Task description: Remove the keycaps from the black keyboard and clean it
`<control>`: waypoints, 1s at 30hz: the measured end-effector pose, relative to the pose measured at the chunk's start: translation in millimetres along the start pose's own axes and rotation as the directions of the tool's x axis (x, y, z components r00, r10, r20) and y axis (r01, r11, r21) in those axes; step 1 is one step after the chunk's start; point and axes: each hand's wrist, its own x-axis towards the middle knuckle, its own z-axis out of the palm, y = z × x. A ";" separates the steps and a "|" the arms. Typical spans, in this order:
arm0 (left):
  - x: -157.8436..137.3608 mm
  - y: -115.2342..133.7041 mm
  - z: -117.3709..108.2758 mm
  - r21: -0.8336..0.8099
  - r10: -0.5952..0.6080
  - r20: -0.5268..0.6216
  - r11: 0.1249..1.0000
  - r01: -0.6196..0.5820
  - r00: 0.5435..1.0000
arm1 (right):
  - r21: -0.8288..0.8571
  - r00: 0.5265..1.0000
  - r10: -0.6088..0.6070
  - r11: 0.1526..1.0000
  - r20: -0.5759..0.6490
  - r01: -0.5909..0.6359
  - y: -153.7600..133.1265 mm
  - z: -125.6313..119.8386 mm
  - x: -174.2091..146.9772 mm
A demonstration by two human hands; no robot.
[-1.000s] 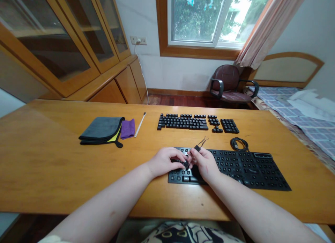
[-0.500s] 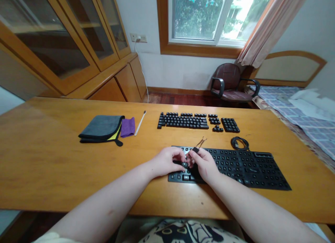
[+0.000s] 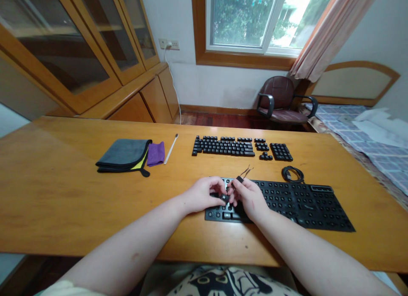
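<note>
A black keyboard [image 3: 306, 206] lies on the desk with most of its keycaps off. Over its left end, my left hand [image 3: 205, 195] pinches a small black keycap [image 3: 225, 198] between thumb and fingers. Close beside it, my right hand [image 3: 250, 197] is closed around a keycap puller [image 3: 240, 179] with a dark handle, its thin wire prongs pointing up and away from me. The puller's lower end is hidden by my fingers. A few keycaps, one of them wide [image 3: 227, 216], sit at the keyboard's lower left.
Loose keycaps [image 3: 228, 148] stand in keyboard order behind the keyboard, with a number block [image 3: 281, 152] to their right. A coiled cable [image 3: 292, 174] lies behind the keyboard. On the left are a folded grey cloth [image 3: 124, 155], a purple cloth [image 3: 156, 154] and a toothbrush [image 3: 171, 149].
The keycap in my left fingers has turned a little, and the puller in my right hand has shifted slightly right. Other things on the desk stay in place.
</note>
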 end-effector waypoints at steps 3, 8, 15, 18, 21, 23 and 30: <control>0.3 -1.9 -1.2 0.054 0.017 -0.017 0.998 -0.016 1.000 | -0.012 1.000 -0.029 0.999 -0.009 0.029 1.8 0.2 -0.5; 1.1 -2.0 -7.6 0.422 0.250 0.002 0.877 -0.227 0.968 | -0.031 0.997 -0.048 0.998 -0.065 0.046 1.2 0.5 0.3; -2.7 1.7 -11.0 0.699 0.378 0.102 0.631 -0.336 0.920 | -0.129 0.986 -0.136 0.984 -0.101 0.123 3.5 1.3 -2.5; -3.4 4.2 -10.0 0.771 0.399 0.068 0.561 -0.303 0.914 | -0.215 0.978 -0.184 0.963 -0.096 0.161 3.6 1.4 -3.9; -1.2 4.4 -10.1 0.708 0.377 0.073 0.632 -0.315 0.923 | -0.308 0.964 -0.238 0.932 -0.120 0.192 2.1 0.9 -4.3; 1.0 2.2 -10.0 0.625 0.346 0.033 0.725 -0.289 0.938 | -0.343 0.960 -0.250 0.919 -0.124 0.195 1.5 0.2 -4.6; 4.7 -7.5 -4.2 0.378 0.225 -0.111 0.910 -0.168 0.968 | -0.457 0.946 -0.307 0.860 -0.109 0.226 4.2 -1.4 -7.3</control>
